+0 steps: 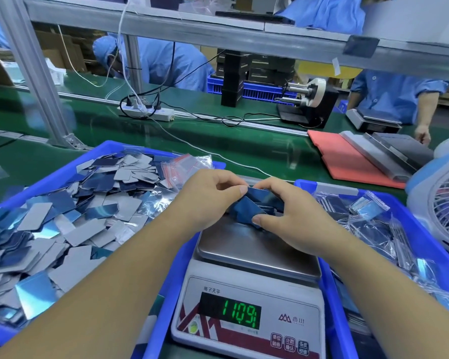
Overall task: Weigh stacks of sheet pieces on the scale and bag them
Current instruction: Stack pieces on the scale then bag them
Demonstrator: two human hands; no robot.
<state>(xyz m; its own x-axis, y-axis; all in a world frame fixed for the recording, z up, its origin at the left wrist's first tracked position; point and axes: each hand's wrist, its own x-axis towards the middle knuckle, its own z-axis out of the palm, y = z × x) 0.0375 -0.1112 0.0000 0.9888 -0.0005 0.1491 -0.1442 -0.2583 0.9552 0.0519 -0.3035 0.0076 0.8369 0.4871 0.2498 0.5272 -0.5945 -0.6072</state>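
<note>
Stack: blue sheet pieces between both hands, over the scale pan, seemingly touching it.
Left grip: pinches its left end.
Right grip: pinches its right end.

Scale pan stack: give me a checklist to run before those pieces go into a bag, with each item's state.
1. Stack of blue sheet pieces gathered between both hands: ok. The left hand and the right hand both pinch it.
2. Stack squared up: not ok, one piece juts out at an angle.
3. Reading on the scale settled: cannot tell. The display is lit, but both hands are on the stack over the pan.
4. Empty zip bags within reach: ok, on the left tray's far corner.
5. Room for the filled bag in the right blue tray: ok.
</note>
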